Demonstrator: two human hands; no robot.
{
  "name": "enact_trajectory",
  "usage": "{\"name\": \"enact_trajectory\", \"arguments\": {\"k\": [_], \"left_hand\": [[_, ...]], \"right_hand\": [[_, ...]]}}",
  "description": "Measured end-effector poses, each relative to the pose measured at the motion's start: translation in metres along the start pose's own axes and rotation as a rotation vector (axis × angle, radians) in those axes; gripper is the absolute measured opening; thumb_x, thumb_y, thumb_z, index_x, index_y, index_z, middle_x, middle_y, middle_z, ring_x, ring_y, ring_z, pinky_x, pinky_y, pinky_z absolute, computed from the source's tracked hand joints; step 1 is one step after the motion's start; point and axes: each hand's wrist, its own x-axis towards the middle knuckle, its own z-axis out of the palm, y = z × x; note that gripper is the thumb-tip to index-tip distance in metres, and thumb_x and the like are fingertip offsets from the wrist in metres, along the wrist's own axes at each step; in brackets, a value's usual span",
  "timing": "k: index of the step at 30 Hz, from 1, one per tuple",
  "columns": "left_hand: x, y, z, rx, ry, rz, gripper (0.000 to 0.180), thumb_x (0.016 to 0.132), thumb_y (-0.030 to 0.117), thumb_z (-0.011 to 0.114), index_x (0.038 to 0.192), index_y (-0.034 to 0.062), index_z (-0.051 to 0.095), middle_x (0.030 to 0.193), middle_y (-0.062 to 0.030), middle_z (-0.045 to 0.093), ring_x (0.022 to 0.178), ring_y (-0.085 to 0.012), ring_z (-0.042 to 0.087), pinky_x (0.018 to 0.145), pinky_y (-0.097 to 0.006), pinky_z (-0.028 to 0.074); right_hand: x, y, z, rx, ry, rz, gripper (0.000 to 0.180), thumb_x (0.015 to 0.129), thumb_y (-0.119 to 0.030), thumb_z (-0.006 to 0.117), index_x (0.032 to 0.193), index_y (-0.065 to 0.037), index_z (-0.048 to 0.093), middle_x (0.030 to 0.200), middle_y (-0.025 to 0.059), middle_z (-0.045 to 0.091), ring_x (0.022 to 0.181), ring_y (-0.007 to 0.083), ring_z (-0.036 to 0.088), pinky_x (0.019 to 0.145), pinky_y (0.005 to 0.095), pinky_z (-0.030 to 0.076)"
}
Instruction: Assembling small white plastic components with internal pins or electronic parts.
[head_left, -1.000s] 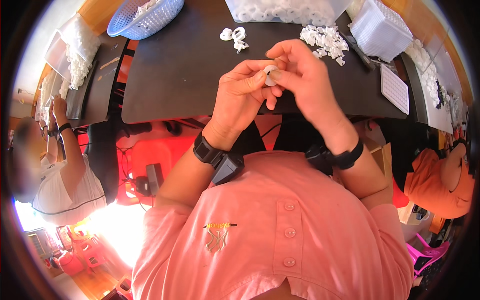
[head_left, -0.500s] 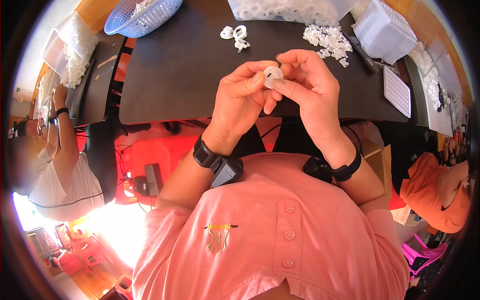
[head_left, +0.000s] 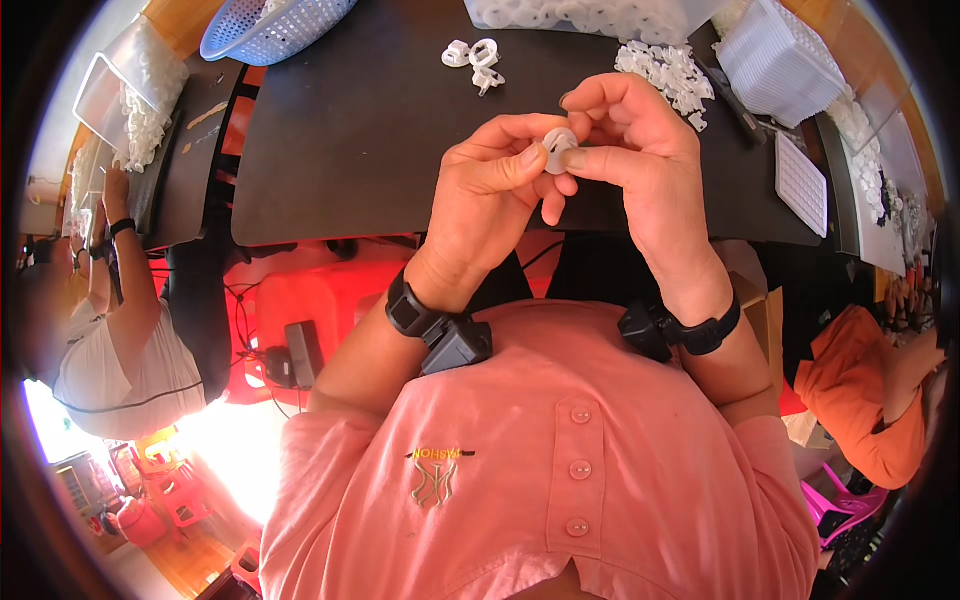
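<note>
Over the front of the dark table, a small round white plastic part [head_left: 560, 150] with a dark slot is held up between both hands. My left hand [head_left: 490, 180] pinches its left edge between thumb and fingers. From the other side, the thumb of my right hand [head_left: 640, 150] presses on the part, while its curled fingers hide what lies behind. Beyond my hands lie several white plastic parts [head_left: 484, 54] in a small cluster. A pile of small white clips [head_left: 668, 76] spreads on the table past my right hand.
A blue basket [head_left: 258, 44] stands far left, a clear bin [head_left: 600, 18] of white rings at the back. Stacked white trays [head_left: 780, 62] and a flat white tray [head_left: 801, 184] are on the right. People work at both sides; one wears a white shirt [head_left: 130, 375].
The round part has shifted slightly right and turned in my fingers. My right hand has moved a little to the right, and its thumb now lies straighter across the part.
</note>
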Motion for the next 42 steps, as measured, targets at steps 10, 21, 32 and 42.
{"name": "enact_trajectory", "arguments": {"k": [10,21,32,42], "left_hand": [[0.000,0.000,0.000,0.014,-0.010,0.013,0.024,0.100,0.007,0.060,0.121,-0.0040,0.062,0.108,-0.0167,0.068,0.083,-0.0262,0.070,0.059,-0.034,0.055],[0.002,0.001,0.000,0.016,-0.013,-0.001,0.026,0.100,0.009,0.060,0.122,-0.0045,0.061,0.111,-0.0175,0.067,0.084,-0.0268,0.070,0.061,-0.034,0.055],[0.004,-0.001,0.002,-0.024,0.008,-0.001,0.025,0.099,0.008,0.060,0.121,-0.0056,0.062,0.110,-0.0167,0.068,0.086,-0.0268,0.069,0.064,-0.035,0.055],[0.002,0.008,0.008,0.011,0.026,-0.059,0.031,0.099,0.012,0.062,0.123,-0.0082,0.060,0.107,-0.0200,0.069,0.082,-0.0287,0.070,0.062,-0.035,0.058]], "right_hand": [[0.009,0.002,-0.009,0.007,-0.061,0.061,0.035,0.078,0.004,0.067,0.112,-0.001,0.060,0.087,0.0037,0.063,0.078,0.0132,0.062,0.078,0.0275,0.047],[0.013,0.005,-0.011,0.040,0.003,0.080,0.038,0.074,0.001,0.069,0.111,0.005,0.061,0.080,0.0047,0.063,0.076,0.0127,0.060,0.084,0.0297,0.044],[0.004,0.011,-0.004,-0.010,0.066,0.004,0.028,0.083,0.004,0.067,0.110,0.001,0.061,0.079,0.0036,0.061,0.066,0.0092,0.059,0.068,0.0261,0.049],[0.010,-0.009,-0.001,-0.357,-0.068,-0.150,0.022,0.082,0.004,0.070,0.102,-0.002,0.062,0.066,-0.0009,0.053,0.061,0.0056,0.055,0.056,0.0235,0.043]]}}
